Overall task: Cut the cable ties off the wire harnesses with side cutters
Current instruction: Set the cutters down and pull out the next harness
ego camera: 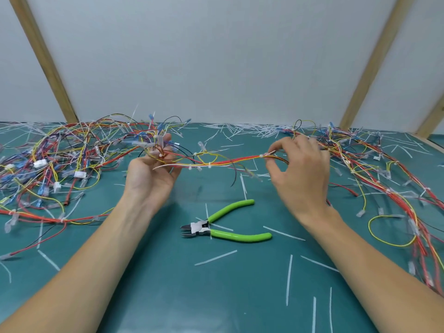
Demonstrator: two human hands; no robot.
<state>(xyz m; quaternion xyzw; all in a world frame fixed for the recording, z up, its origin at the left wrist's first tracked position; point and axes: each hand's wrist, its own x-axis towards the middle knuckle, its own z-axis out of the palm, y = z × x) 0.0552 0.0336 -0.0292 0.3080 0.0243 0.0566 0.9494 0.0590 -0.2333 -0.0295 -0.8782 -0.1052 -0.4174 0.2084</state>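
Note:
A wire harness (223, 162) of red, yellow and orange wires stretches above the green mat between my two hands. Several white cable ties (209, 165) still clasp it. My left hand (151, 174), palm up, grips the bunched end with clear and blue connectors. My right hand (300, 174) pinches the harness at a white tie between thumb and forefinger. The side cutters (216, 227), with bright green handles and jaws apart, lie on the mat below and between my hands; neither hand touches them.
A heap of tangled harnesses (48, 164) fills the left of the green mat (168, 284); another pile (384, 169) spreads along the right. Cut white tie strips (288, 280) litter the mat. A white wall with wooden struts (43, 58) stands behind.

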